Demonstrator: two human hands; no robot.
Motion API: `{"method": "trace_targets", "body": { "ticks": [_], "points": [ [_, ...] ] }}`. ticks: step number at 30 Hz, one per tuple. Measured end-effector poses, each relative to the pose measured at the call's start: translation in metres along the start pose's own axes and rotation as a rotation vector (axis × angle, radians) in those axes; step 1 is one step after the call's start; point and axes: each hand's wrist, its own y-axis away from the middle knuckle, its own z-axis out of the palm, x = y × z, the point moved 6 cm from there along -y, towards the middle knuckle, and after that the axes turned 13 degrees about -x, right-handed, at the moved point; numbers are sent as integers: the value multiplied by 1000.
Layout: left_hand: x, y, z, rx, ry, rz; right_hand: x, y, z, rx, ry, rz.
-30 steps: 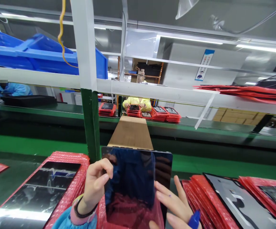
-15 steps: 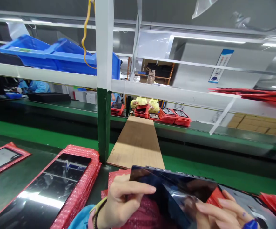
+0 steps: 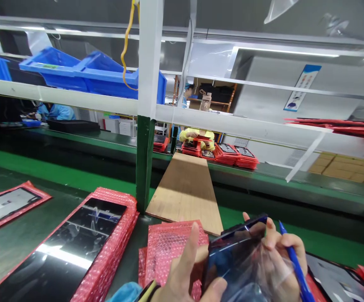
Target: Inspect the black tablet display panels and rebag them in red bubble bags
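Observation:
A dark, glossy display panel (image 3: 224, 256) is held tilted in front of me. My left hand (image 3: 182, 268) grips its left end, with the index finger pointing up and the thumb on the front face. My right hand (image 3: 284, 264) pinches a crumpled clear film (image 3: 257, 266) that stands off the panel's right part; some of its fingers reach behind the panel's top corner. A blue pen (image 3: 296, 268) is also tucked in that hand, sticking up between the fingers. Below the panel lie red bubble-wrap bags (image 3: 166, 247).
On the left, a black screen (image 3: 62, 247) rests on a stack of red bubble wrap, with another panel (image 3: 6, 209) beyond. A metal-backed panel (image 3: 335, 277) lies at right. A wooden board (image 3: 186, 188) spans to the far bench, where a person in yellow (image 3: 197, 134) handles red bags. A post (image 3: 145, 163) stands ahead.
The panel has turned to a steeper tilt, with its right end closer in. My right hand has pulled the film further off the panel, and the blue pen now shows. The view has shifted slightly left.

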Motion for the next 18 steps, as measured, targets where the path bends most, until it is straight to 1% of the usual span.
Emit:
{"method": "trace_targets", "body": {
  "ticks": [1, 4, 7, 10, 12, 15, 16, 18],
  "points": [
    [0, 0, 0, -14, 12, -4, 1, 1, 0, -5, -8, 7],
    [-8, 2, 0, -54, 61, -63, 5, 2, 0, 23, -16, 95],
    [-17, 6, -3, -47, 106, -158, 4, 1, 2, 45, -20, 167],
    [-17, 3, -7, -43, 133, -190, 4, 0, 6, 51, -11, 210],
    [-8, -5, -9, -88, 167, -143, 10, 0, 9, 40, -7, 257],
    [8, -20, -11, -186, 297, -13, 23, 1, 12, 15, -63, 349],
    [12, -23, -11, -205, 371, 5, 28, 3, 12, 12, -85, 379],
    [11, -26, -12, -201, 521, -27, 35, 5, 10, 17, -102, 411]
  ]
}}
